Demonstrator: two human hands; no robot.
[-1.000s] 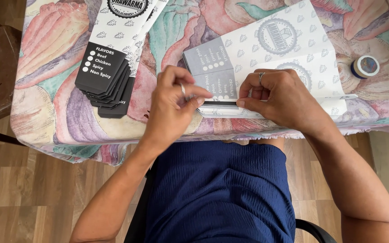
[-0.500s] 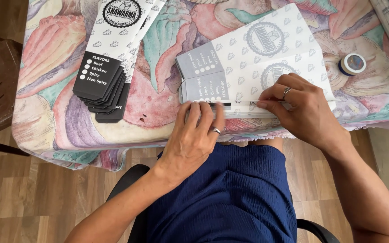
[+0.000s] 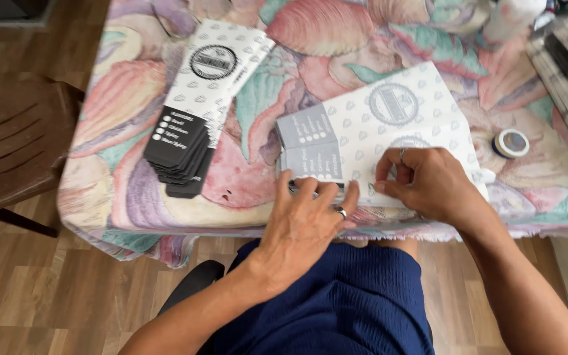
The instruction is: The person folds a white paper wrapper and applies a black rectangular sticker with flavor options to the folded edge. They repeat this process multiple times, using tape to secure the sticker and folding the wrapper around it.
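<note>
Item: white-and-grey printed paper sleeve (image 3: 389, 125), flat; your left hand (image 3: 310, 220) presses its near edge with fingers spread, your right hand (image 3: 428, 184) pinches it.

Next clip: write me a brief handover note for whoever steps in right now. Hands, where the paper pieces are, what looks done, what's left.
Left hand: flat, fingers pressing the near edge of the printed white-and-grey paper sleeve on the table.
Right hand: pinching the same edge further right.
Stack of finished-looking sleeves: fanned out at the table's left, black ends toward the person.
Tape roll: at the right, untouched.
Done: a stack set aside.
Left: the sleeve under the hands is not yet on the stack; whether its edge is sealed cannot be seen.
</note>
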